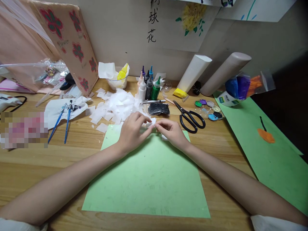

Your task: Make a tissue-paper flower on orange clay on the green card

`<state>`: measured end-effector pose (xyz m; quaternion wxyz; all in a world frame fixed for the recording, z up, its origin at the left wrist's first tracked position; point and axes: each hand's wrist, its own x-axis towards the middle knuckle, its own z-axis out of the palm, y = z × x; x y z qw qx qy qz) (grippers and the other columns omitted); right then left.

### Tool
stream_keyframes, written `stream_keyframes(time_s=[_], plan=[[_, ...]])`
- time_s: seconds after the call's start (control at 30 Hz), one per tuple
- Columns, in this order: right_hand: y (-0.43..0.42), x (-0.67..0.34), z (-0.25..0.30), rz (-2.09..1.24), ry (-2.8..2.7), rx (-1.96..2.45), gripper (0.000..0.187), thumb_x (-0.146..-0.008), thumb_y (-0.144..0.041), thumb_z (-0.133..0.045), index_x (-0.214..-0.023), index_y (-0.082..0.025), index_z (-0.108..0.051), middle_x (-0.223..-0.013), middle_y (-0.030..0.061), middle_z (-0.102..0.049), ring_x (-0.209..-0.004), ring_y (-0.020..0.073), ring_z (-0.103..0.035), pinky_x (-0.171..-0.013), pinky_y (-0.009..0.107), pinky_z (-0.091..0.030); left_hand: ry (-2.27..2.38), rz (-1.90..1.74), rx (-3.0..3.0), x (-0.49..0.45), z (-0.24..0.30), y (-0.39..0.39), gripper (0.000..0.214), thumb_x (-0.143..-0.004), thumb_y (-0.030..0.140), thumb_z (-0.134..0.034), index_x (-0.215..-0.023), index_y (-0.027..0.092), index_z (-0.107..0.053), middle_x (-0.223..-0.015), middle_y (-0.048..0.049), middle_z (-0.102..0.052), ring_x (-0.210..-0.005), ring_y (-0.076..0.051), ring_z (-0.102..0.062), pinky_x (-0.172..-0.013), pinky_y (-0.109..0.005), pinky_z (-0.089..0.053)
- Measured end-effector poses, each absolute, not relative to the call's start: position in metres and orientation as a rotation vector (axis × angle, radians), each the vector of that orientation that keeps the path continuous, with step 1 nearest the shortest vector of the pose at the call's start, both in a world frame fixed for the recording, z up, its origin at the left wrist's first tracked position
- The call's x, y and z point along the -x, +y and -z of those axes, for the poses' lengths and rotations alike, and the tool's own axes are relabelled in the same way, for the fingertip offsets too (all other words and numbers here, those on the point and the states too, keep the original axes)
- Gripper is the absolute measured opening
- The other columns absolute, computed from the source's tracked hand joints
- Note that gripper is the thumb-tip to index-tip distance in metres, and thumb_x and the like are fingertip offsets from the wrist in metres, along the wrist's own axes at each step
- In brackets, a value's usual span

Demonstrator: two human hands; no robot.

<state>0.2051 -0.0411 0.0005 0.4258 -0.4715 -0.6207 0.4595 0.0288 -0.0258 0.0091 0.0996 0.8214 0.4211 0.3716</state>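
My left hand (134, 131) and my right hand (172, 133) meet over the far edge of a green paper sheet (149, 179). Between their fingertips is a small piece of white tissue paper (153, 121), pinched from both sides. Another white scrap (164, 137) shows just under my right hand. Just beyond my left hand lies a loose pile of white tissue paper squares (122, 104). Black-handled scissors (189, 117) rest on the wooden table to the right of my right hand, apart from it.
Several paint bottles (142, 89) stand behind the pile, beside a plastic cup (117, 84). Two blue brushes (68, 123) lie at left. Clay discs (213, 115) sit at right, near another green sheet (271, 157) bearing an orange shape (266, 135). Two tubes (194, 74) lean on the wall.
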Motion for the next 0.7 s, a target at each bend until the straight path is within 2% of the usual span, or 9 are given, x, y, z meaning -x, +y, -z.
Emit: stream_keyframes(time_s=[0.23, 0.47, 0.7], plan=[[-0.0413, -0.2037, -0.0039, -1.135, -1.588, 1.183, 0.024, -0.082, -0.033, -0.057, -0.069, -0.015, -0.065, -0.068, 0.0026, -0.06, -0.06, 0.0119, -0.05, -0.053, 0.025, -0.037, 1.211, -0.996, -2.477, -0.029, -0.0054, -0.0279, 0.016, -0.086, 0.03, -0.055, -0.078, 0.017, -0.061, -0.078, -0.0026, -0.059, -0.073, -0.015, -0.053, -0.063, -0.027, -0.038], [-0.0419, -0.2047, -0.0018, -1.145, -1.616, 1.149, 0.017, -0.081, -0.03, -0.06, -0.077, -0.015, -0.068, -0.073, 0.003, -0.061, -0.066, 0.0127, -0.052, -0.059, 0.025, -0.04, 1.138, -1.074, -2.373, -0.0272, -0.0059, -0.0269, 0.013, -0.082, 0.022, -0.058, -0.071, 0.016, -0.06, -0.069, -0.0008, -0.055, -0.068, -0.013, -0.051, -0.061, -0.025, -0.038], [-0.0424, -0.2037, 0.002, -1.145, -1.63, 1.146, 0.013, -0.079, -0.026, -0.061, -0.08, -0.015, -0.067, -0.074, 0.0024, -0.058, -0.063, 0.0118, -0.049, -0.056, 0.025, -0.037, 1.13, -1.08, -2.32, -0.0277, -0.0058, -0.0256, 0.014, -0.08, 0.021, -0.059, -0.067, 0.016, -0.057, -0.066, 0.0007, -0.052, -0.066, -0.012, -0.049, -0.06, -0.024, -0.036]])
